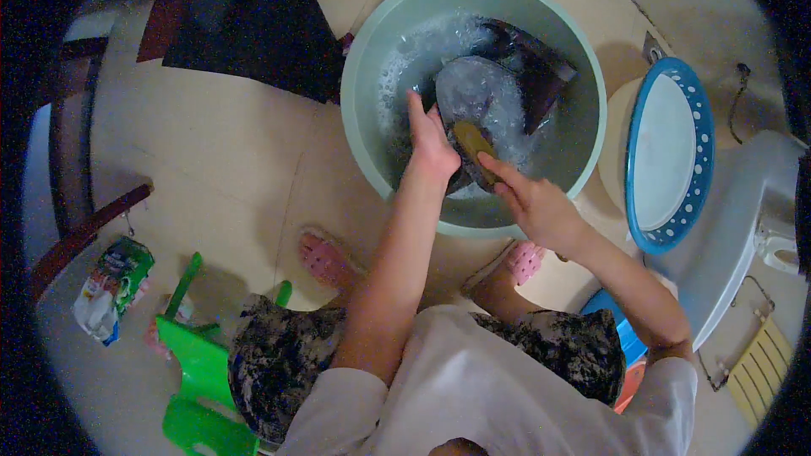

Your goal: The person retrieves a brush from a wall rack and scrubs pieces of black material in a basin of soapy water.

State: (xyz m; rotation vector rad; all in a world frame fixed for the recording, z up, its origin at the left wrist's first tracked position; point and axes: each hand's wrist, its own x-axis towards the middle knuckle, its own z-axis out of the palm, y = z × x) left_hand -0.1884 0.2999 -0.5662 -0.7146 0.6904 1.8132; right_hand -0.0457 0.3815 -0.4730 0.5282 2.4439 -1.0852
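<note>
A large pale green plastic basin [359, 139] holds sudsy water and wet, dark cloth-like items. My left hand [432, 139] is inside it, palm turned up and thumb apart. Its other fingers pass out of sight beneath a foam-covered dark item [478, 85], whose exact kind I cannot tell. A brush with a yellow-brown back [472, 142] is in my right hand [538, 206], index finger laid along it. The brush rests against the lower part of the foamy item; its bristles are hidden. Another dark wet piece [545, 73] lies at the basin's right side.
A blue-rimmed basin with white dots [703, 139] leans at the right, beside a grey curved fixture [728, 247]. At the left are a green plastic chair [196, 361], a detergent-like bag [114, 291] and a black sheet-like object [253, 19]. Pink clogs [323, 256] are on my feet.
</note>
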